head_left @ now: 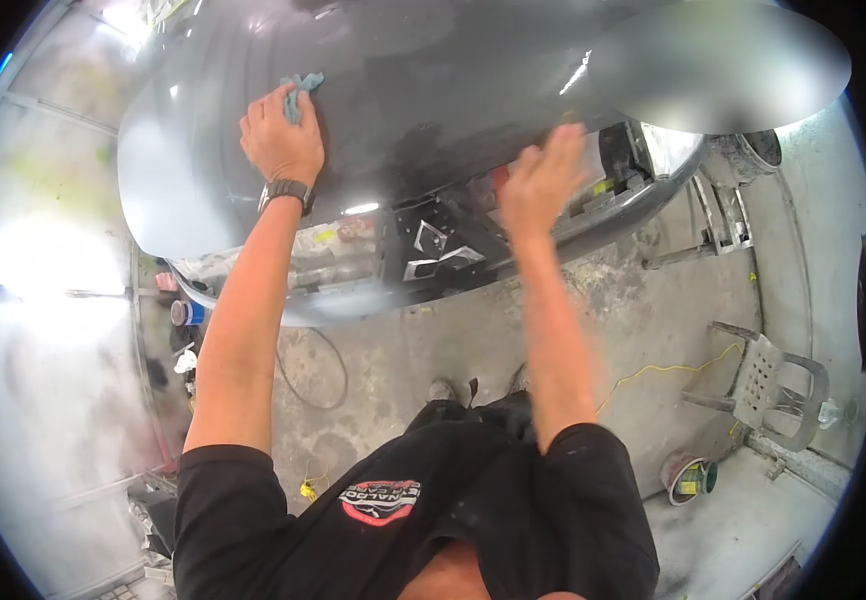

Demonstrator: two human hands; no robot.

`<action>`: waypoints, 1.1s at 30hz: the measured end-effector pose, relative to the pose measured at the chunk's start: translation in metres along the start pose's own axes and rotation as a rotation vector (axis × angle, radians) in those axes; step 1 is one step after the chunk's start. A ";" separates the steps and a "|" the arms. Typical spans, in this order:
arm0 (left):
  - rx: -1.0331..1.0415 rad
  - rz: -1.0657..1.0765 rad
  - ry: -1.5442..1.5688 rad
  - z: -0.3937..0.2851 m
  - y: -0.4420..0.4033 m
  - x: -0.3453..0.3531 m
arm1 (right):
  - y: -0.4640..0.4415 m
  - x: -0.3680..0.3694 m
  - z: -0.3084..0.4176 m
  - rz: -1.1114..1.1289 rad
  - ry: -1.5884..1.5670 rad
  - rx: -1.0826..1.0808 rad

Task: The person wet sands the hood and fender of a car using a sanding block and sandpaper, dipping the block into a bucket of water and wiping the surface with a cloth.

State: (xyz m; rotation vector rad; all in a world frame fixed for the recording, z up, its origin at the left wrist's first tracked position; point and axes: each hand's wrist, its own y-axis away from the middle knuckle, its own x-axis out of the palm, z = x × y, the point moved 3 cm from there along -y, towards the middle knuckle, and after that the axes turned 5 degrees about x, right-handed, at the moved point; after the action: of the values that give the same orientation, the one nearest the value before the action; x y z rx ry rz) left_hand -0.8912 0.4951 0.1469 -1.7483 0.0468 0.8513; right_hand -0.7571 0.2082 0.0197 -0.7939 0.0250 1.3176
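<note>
A grey car hood (423, 100) spreads across the top of the head view. My left hand (285, 140) rests on it toward the left, its fingers closed around a crumpled blue-green cloth (303, 88) that pokes out past the fingertips. On that wrist is a dark watch (288, 192). Over the hood's front edge, farther right, is my right hand (543, 185), smeared by motion. Its fingers look stretched out, with nothing visible in them; whether it touches the hood I cannot tell. Below the hood lies the open front grille area (433, 240), with masking paper (328, 250) beside it.
The front bumper (353, 305) curves between my body and the hood. At the right stand a grey plastic chair (758, 385), a bucket (688, 478) and a metal stand (721, 215). A yellow cord (668, 370) crosses the concrete floor. Left of the car sits a blue can (189, 313).
</note>
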 end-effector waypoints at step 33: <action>0.001 -0.012 -0.004 -0.001 -0.001 0.002 | -0.050 -0.013 -0.007 0.100 0.153 -0.502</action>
State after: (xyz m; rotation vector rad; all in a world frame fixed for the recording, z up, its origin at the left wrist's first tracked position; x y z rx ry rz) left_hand -0.8893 0.4951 0.1465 -1.7447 0.0338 0.8459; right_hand -0.7151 0.1918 0.0456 -1.3337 -0.1520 1.3722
